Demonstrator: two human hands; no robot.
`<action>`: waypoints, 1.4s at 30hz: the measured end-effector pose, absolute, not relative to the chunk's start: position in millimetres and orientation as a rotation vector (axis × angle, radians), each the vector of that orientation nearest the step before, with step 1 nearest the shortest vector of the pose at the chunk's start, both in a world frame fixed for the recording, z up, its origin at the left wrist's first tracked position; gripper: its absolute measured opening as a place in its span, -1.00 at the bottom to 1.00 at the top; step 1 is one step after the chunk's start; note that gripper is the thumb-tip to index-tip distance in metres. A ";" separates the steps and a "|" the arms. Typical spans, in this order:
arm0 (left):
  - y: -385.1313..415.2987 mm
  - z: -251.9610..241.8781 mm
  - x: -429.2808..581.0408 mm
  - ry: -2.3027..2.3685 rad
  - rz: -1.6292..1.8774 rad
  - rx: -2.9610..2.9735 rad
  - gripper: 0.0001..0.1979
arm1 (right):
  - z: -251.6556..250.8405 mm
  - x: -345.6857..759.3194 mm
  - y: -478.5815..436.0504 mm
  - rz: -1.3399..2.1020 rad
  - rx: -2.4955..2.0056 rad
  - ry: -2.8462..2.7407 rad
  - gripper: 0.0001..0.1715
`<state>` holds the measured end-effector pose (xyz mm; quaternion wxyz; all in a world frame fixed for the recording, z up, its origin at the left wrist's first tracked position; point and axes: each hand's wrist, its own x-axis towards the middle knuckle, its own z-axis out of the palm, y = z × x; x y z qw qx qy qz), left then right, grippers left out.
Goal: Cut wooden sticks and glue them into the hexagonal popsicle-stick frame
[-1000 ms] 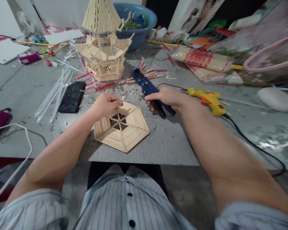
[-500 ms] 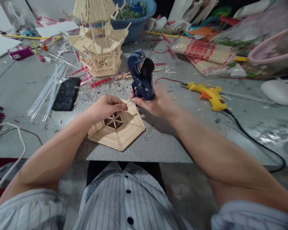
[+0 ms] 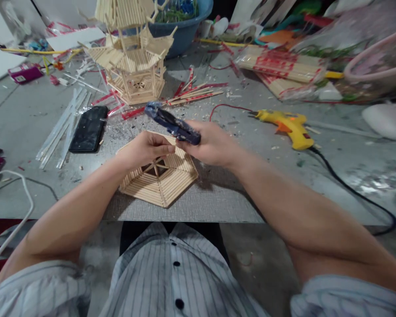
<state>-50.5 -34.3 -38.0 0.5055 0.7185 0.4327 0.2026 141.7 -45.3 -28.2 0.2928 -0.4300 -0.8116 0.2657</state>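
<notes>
My right hand [image 3: 209, 143] grips a dark blue hand cutter [image 3: 173, 124], which is tilted with its far end to the left. My left hand [image 3: 148, 149] is closed in a pinch beside it, above a flat hexagonal panel of thin wooden sticks [image 3: 171, 185]. The short wooden stick in this pinch is mostly hidden now by the fingers and the cutter. Spokes cross the dark opening at the panel's middle, and the panel lies near the table's front edge.
A tiered stick pavilion [image 3: 137, 61] stands behind, before a blue basin [image 3: 181, 35]. To the left lie a black phone [image 3: 88, 129] and clear glue sticks [image 3: 57, 127]. On the right are a corded yellow glue gun [image 3: 285, 125] and packed wooden sticks [image 3: 284, 66].
My right hand has turned the cutter from upright to a leftward slant and brought it down near my left fingertips. My left hand stays almost in place over the panel.
</notes>
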 end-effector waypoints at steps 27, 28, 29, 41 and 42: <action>-51.2 -8.4 -38.2 1.368 -0.201 2.167 -0.85 | -79.0 168.9 -14.5 0.434 -1.346 -1.995 -0.64; -51.2 -8.1 -38.2 1.378 -0.215 2.171 -0.84 | -77.5 167.8 -15.6 0.427 -1.370 -1.996 -0.63; -51.1 -8.0 -38.6 1.383 -0.223 2.173 -0.83 | -76.1 167.0 -16.6 0.423 -1.393 -1.999 -0.61; -44.2 -13.0 -45.7 1.292 -0.192 2.119 -0.80 | -76.7 169.1 -16.5 0.461 -1.330 -2.035 -0.63; -44.0 -13.0 -46.0 1.289 -0.191 2.114 -0.80 | -75.8 168.9 -16.8 0.467 -1.335 -2.037 -0.63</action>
